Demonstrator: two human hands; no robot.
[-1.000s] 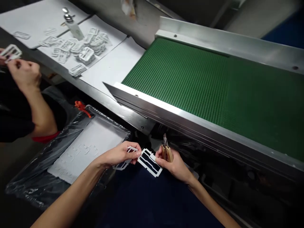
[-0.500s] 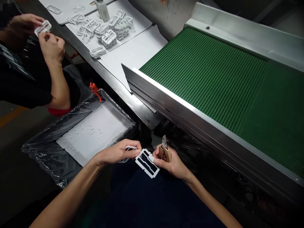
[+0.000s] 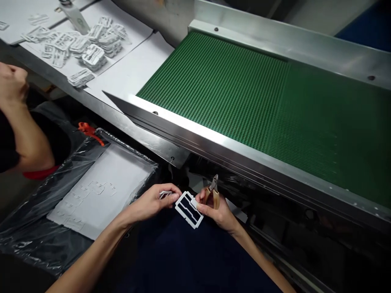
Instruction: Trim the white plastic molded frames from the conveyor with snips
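My right hand (image 3: 224,213) is closed on two things at once. Between thumb and fingertips it pinches a thin white plastic frame (image 3: 189,209) with long slots, and a pair of side cutters (image 3: 214,185) with tan handles rests in the same hand, jaws pointing up. My left hand (image 3: 152,201) is closed on another white plastic frame (image 3: 165,193), mostly hidden behind its fingers. Its fingertips are right by the upper left corner of the first frame; whether they touch it I cannot tell. Both hands are low in front of my dark clothing.
A green conveyor belt (image 3: 220,89) with metal side rails (image 3: 207,136) runs ahead. Piled white frames (image 3: 93,57) and a bottle (image 3: 75,17) stand on the table. On the left, a plastic-lined bin (image 3: 33,240) holds a white sheet (image 3: 122,167); orange-handled cutters (image 3: 88,130) hang at its rim, beside a co-worker's arm (image 3: 30,134).
The view has swung right, so the table, bin and co-worker appear further left. Both my hands keep their grips, the frame nearly unmoved. The co-worker's held frame is out of view.
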